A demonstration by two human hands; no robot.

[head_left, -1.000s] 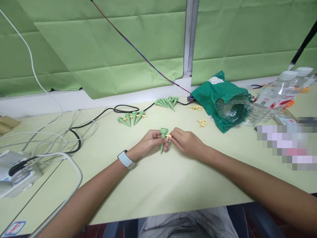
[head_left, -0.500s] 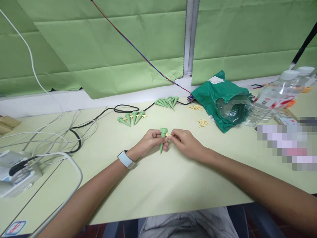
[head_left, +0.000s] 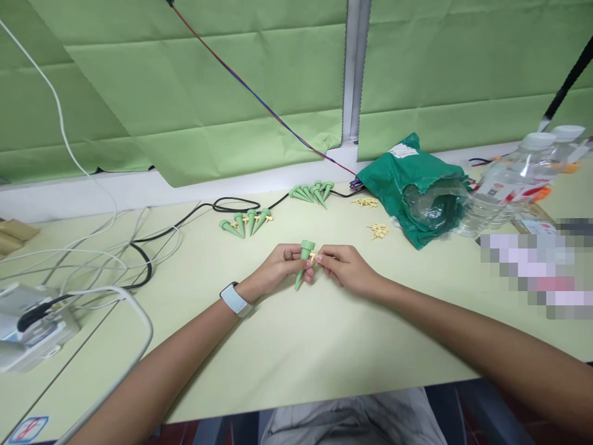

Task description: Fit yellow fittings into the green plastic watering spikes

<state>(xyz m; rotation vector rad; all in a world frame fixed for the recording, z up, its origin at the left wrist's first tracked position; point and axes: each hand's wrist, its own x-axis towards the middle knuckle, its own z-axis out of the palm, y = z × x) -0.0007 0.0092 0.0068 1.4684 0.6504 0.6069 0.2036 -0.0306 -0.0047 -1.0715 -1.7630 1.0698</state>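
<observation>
My left hand [head_left: 283, 264] is closed around a green plant watering spike [head_left: 306, 248], its wide cap up and its point tilted down to the left. At the spike's right side, my right hand [head_left: 343, 264] pinches a small yellow valve [head_left: 312, 256], which meets the spike just below the cap. My fingertips hide part of that joint. Beyond my hands lies a row of green spikes with yellow valves [head_left: 245, 222]. Farther back is a cluster of green spikes [head_left: 312, 191]. Two small piles of yellow valves [head_left: 378, 231] lie to the right.
A torn green plastic bag [head_left: 412, 185] and clear water bottles [head_left: 523, 173] stand at the right. Tangled cables [head_left: 134, 247] and a white power strip [head_left: 37, 327] occupy the left. Green blinds [head_left: 208, 93] hang behind the table [head_left: 315, 346].
The green spike has tilted, its point swinging to the left. My right fingers have come slightly closer to it with the yellow valve. The other things lie unchanged.
</observation>
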